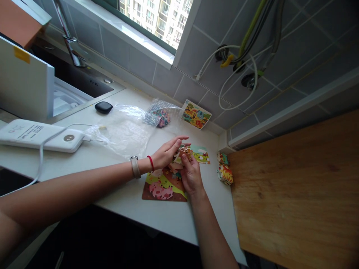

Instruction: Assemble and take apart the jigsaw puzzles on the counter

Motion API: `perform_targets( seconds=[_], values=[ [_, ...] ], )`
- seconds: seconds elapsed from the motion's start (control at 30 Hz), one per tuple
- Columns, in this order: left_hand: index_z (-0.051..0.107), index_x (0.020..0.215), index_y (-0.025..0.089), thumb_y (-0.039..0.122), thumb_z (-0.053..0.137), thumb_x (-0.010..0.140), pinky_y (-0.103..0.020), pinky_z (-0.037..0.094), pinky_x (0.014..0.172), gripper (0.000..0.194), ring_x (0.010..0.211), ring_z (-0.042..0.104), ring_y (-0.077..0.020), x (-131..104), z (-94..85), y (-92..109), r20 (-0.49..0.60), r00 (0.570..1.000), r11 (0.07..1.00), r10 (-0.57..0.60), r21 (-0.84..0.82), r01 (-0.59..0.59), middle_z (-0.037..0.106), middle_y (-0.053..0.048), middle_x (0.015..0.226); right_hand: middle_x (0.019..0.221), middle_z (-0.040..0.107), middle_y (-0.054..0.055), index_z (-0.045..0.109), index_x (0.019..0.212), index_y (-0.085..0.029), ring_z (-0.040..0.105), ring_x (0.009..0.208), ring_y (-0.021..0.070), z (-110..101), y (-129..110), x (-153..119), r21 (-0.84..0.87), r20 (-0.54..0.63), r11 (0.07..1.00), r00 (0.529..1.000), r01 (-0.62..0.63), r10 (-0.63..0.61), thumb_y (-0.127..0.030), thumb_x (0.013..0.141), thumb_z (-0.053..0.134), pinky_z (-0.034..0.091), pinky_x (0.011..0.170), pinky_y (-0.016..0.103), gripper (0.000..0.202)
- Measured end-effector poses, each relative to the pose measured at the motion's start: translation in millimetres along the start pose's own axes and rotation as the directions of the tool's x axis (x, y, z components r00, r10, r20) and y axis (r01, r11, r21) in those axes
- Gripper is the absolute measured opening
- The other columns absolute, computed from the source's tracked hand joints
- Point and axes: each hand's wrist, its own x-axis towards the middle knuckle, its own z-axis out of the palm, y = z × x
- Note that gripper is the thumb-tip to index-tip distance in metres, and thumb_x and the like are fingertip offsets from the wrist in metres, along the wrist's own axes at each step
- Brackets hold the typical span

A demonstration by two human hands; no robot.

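Note:
A small stack of jigsaw puzzle pieces [184,150] is held between my two hands above the counter. My left hand [167,152] reaches in from the left, its thumb and lower fingers around the stack and its upper fingers stretched out. From the front, my right hand [192,175] grips the same pieces, thumb on top. Directly beneath lies a jigsaw puzzle [161,188] with a pink pig on brown and green; my hands cover its upper part. A green farm-scene picture [202,155], partly hidden, lies just behind my right hand.
Stacked puzzle pieces [225,174] sit at right by a wooden board [294,186]. An animal picture card [196,114] leans at the wall. Clear plastic bags [127,130], a black case [103,107] and a white power bank [42,136] with a cable are left, near the sink [84,80].

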Motion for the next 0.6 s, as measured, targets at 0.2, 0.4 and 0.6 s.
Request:
perform_targets(
  seconds=[0.2,0.4,0.6],
  values=[
    [0.039,0.15,0.017,0.058,0.041,0.1,-0.042,0.043,0.107,0.065,0.127,0.061,-0.0286,22,-44.6,-5,-0.019,1.0,0.87,0.006,0.493,0.004,0.065,-0.018,0.137,0.098,0.078,0.001,0.072,0.102,-0.022,0.073,0.083,0.0153,-21,-10,11,0.04,-0.178,0.997,0.982,0.069,-0.061,-0.039,0.074,0.087,0.062,0.077,0.031,0.037],
    [0.023,0.16,0.011,0.065,0.077,0.07,-0.052,0.021,0.12,0.118,0.149,0.03,-0.0431,21,-56.8,-30,0.258,0.962,0.587,-0.086,0.794,-0.16,0.037,-0.027,0.159,0.092,0.077,-0.002,0.071,0.098,-0.024,0.072,0.081,0.0127,-40,-16,19,0.002,-0.276,0.987,0.949,0.158,-0.151,-0.045,0.072,0.087,0.062,0.071,0.027,0.037],
    [0.027,0.159,0.017,0.062,0.075,0.074,-0.057,0.018,0.119,0.107,0.147,0.033,-0.0432,15,-46.1,-26,0.338,0.925,0.504,-0.173,0.837,-0.212,0.046,-0.023,0.154,0.093,0.078,-0.002,0.073,0.099,-0.025,0.073,0.078,0.0117,-38,-14,20,0.041,-0.304,0.99,0.945,0.137,-0.119,-0.044,0.069,0.089,0.06,0.066,0.022,0.039]
  ],
)
